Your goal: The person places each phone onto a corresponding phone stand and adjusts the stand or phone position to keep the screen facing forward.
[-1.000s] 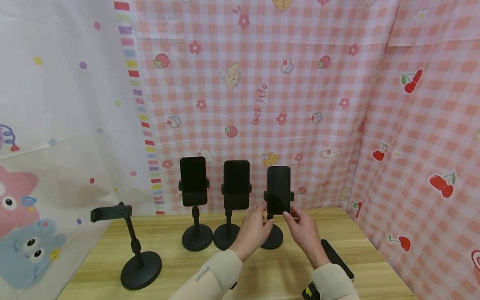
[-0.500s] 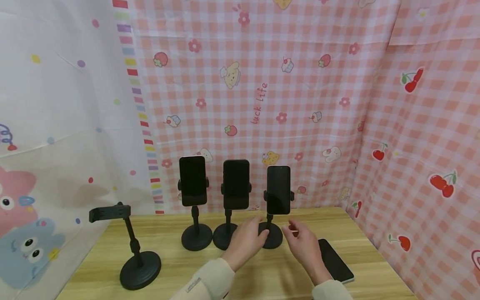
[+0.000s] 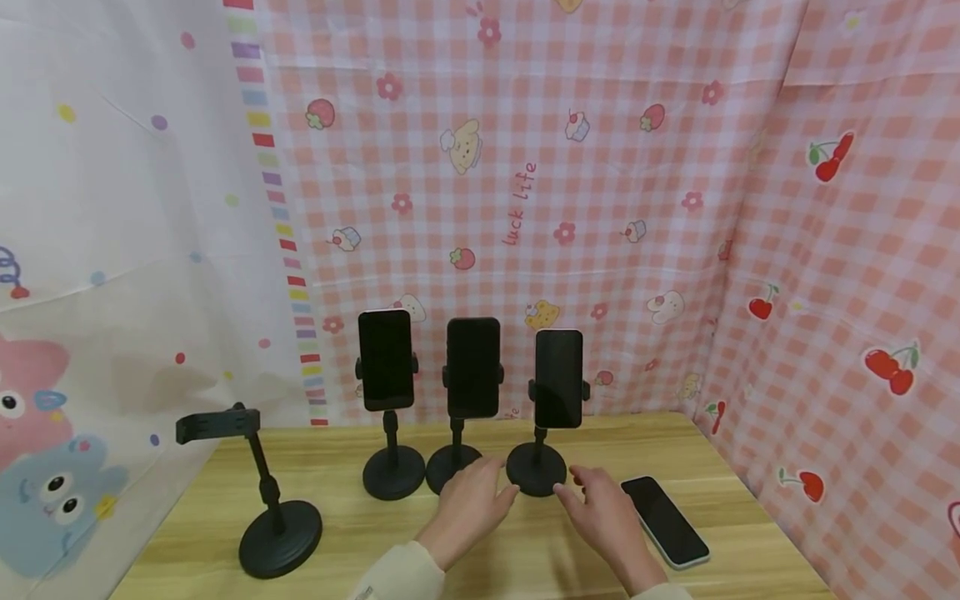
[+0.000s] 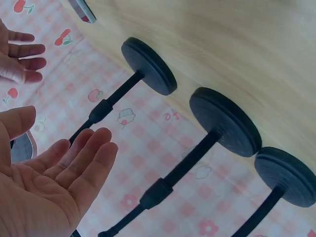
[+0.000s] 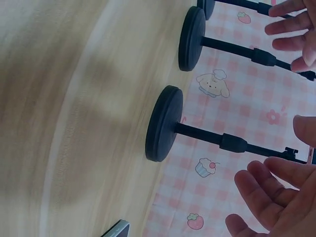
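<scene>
Three black phone stands in a row each hold an upright phone: a left phone (image 3: 386,360), a middle phone (image 3: 473,367) and a right phone (image 3: 558,378). My left hand (image 3: 468,510) hovers in front of the middle stand's base, fingers relaxed and holding nothing. Just in front of the right stand's base (image 3: 536,470) is my right hand (image 3: 602,518), also with nothing in it. Both palms show loose, spread fingers in the wrist views, as with the left hand (image 4: 54,182) and the right hand (image 5: 276,197). A loose phone (image 3: 666,522) lies face up beside my right hand.
A fourth stand (image 3: 277,533) with a bare clamp (image 3: 217,425) stands at the left of the wooden table (image 3: 360,546). A pink checked cloth (image 3: 600,183) hangs close behind the phones, and more cloth hangs at both sides.
Both hands have come away from the right phone, moving down and back toward me. The right stand's base and the loose phone are now less covered. The mounted phones stay put.
</scene>
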A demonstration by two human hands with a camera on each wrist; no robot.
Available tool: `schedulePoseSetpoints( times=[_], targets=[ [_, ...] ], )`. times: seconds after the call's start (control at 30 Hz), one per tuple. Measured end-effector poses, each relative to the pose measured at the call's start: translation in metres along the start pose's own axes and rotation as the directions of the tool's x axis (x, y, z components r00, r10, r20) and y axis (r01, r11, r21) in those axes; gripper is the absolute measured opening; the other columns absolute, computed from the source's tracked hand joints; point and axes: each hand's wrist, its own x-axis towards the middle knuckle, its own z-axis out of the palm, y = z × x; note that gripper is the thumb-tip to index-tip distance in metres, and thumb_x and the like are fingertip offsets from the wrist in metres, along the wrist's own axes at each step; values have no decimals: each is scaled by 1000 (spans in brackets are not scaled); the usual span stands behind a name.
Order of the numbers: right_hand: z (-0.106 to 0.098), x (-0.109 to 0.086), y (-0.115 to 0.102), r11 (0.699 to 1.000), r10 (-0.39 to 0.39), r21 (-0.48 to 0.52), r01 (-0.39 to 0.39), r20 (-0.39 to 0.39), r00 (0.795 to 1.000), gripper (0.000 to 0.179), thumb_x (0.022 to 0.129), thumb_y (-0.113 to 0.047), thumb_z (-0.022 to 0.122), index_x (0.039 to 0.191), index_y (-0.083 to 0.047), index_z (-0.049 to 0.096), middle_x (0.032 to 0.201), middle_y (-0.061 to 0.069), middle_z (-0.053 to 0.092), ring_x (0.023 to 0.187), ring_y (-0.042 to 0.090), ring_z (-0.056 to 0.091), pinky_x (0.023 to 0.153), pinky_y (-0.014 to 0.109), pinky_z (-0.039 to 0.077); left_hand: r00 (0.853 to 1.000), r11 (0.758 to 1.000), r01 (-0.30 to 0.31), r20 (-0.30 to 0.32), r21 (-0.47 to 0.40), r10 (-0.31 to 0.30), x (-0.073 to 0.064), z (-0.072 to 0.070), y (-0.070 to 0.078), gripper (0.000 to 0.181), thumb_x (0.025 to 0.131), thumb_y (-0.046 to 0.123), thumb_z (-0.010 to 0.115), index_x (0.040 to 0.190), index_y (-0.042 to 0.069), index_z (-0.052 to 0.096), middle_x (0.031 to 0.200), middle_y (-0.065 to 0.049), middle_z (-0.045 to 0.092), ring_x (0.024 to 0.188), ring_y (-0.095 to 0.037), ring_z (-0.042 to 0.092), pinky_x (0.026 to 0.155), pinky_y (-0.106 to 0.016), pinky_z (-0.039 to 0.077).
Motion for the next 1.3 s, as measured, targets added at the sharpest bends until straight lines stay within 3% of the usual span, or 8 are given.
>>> schedulePoseSetpoints(
  times=[0.23, 0.43, 0.77, 0.9, 1.07, 1.3],
  targets=[
    [3, -11, -2, 995, -76, -69, 75, -17, 997, 37, 90, -30, 73, 115, -2, 70, 97, 8, 68, 84, 28, 66, 72, 47, 52, 1000, 1000, -7, 8, 27, 7, -16, -4, -15, 41, 90, 33, 71, 116, 2, 67, 105, -16, 67, 86, -34, 67, 71, -49, 54],
    [6, -19, -3, 985, -134, -116, 127, -50, 990, 36, 88, -31, 75, 113, -4, 71, 96, 5, 68, 83, 27, 66, 69, 45, 51, 1000, 996, 16, 17, 91, -17, -26, -6, -23, 40, 89, 36, 73, 112, 3, 66, 96, -12, 65, 82, -29, 66, 68, -46, 54],
    [7, -26, 0, 974, -92, -200, 108, 91, 992, 42, 89, -37, 73, 114, -3, 71, 102, 12, 69, 92, 32, 66, 76, 56, 49, 997, 989, 47, 54, 143, -55, -38, -12, -31, 41, 89, 40, 72, 110, 4, 67, 95, -12, 65, 80, -28, 65, 67, -47, 53],
    [5, -29, -1, 972, -61, -215, 96, 163, 985, 45, 89, -40, 72, 114, -2, 70, 103, 14, 68, 94, 33, 64, 79, 58, 49, 994, 988, 51, 85, 144, -64, -43, -13, -35, 39, 90, 38, 72, 109, 4, 67, 95, -12, 65, 80, -29, 65, 67, -48, 53],
    [4, -33, 0, 971, -23, -230, 69, 200, 979, 45, 88, -39, 73, 114, -2, 69, 104, 14, 67, 96, 34, 63, 82, 59, 48, 992, 990, 71, 98, 120, -83, -49, -15, -38, 38, 90, 36, 71, 109, 3, 67, 94, -12, 65, 78, -29, 65, 65, -47, 52],
    [7, -41, 1, 977, 67, -211, -8, 277, 959, 48, 87, -42, 74, 116, -4, 68, 108, 15, 65, 98, 36, 62, 87, 63, 43, 967, 985, 129, 206, 115, -150, -57, -15, -42, 42, 88, 35, 74, 112, 2, 66, 96, -13, 63, 83, -31, 63, 71, -51, 52]
  ],
)
